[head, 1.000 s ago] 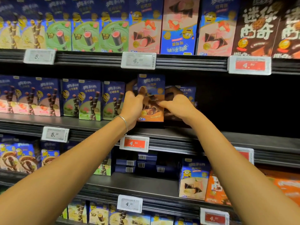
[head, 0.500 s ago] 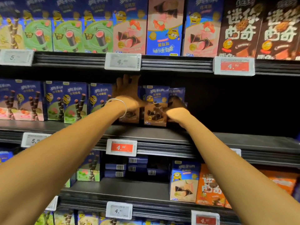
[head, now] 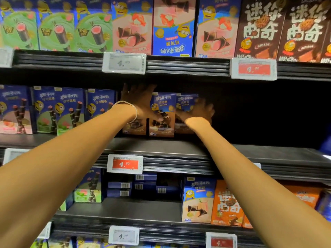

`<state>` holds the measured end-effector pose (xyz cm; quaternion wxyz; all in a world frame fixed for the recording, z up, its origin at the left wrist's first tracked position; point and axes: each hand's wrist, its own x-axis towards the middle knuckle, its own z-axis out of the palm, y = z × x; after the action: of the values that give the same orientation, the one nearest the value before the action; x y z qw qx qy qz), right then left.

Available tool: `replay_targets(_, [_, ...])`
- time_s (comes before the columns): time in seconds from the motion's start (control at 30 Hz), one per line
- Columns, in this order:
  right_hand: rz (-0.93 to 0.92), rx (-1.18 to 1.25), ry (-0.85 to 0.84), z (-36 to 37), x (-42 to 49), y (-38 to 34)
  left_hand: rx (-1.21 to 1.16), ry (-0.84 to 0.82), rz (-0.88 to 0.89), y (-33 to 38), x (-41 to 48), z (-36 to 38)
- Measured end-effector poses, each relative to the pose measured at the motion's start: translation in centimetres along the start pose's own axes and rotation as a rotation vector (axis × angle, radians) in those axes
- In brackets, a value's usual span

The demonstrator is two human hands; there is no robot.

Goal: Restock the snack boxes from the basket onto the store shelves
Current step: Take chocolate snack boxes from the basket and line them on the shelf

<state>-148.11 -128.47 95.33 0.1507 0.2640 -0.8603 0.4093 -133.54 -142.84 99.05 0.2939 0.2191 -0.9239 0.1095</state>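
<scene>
Three snack boxes [head: 162, 122] on middle shelf [head: 250, 153]

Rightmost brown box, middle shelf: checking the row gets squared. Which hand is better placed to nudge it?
Right, likely: the right hand touches that box; the left hand lies on the leftmost brown box.

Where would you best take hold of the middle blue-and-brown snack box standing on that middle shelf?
Probably its top edge, coming from the front. The blue-and-brown box stands upright, face outward, with neighbouring boxes close on both sides, so its flanks are blocked. Above it is free space under the upper shelf: fingers over the top, thumb on the front.
</scene>
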Motion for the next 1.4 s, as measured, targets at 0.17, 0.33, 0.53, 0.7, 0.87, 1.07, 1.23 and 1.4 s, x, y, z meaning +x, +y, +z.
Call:
replay_targets(0.17, [0.091, 0.112, -0.297, 0.4, 1.1, 0.5, 0.035, -0.033, 0.01, 0.4, 0.1, -0.1])
replay_targets(0.33, [0.046, 0.286, -0.294, 0.3, 1.3, 0.5, 0.175, -0.033, 0.019, 0.4, 0.4, -0.3])
replay_targets(0.53, [0.205, 0.58, -0.353, -1.0, 1.6, 1.1, 0.174, -0.074, 0.019, 0.4, 0.8, -0.1])
replay_targets(0.7, [0.182, 0.563, -0.343, -0.5, 2.0, 1.3, 0.109, -0.043, 0.011, 0.6, 0.9, -0.2])
replay_targets(0.87, [0.183, 0.596, -0.323, 0.1, 2.8, 2.1, 0.138, 0.003, 0.037, 0.3, 0.9, 0.4])
replay_targets(1.07, [0.198, 0.547, -0.254, 0.4, 3.0, 2.6, 0.147, 0.0, 0.029, 0.3, 1.3, 0.8])
replay_targets(1.23, [0.162, 0.525, -0.218, 0.5, 2.9, 2.5, 0.131, 0.0, 0.045, 0.5, 1.6, 0.8])
replay_targets(1.4, [0.182, 0.501, -0.174, 0.6, 3.0, 2.6, 0.101, -0.019, 0.03, 0.5, 1.6, 0.6])
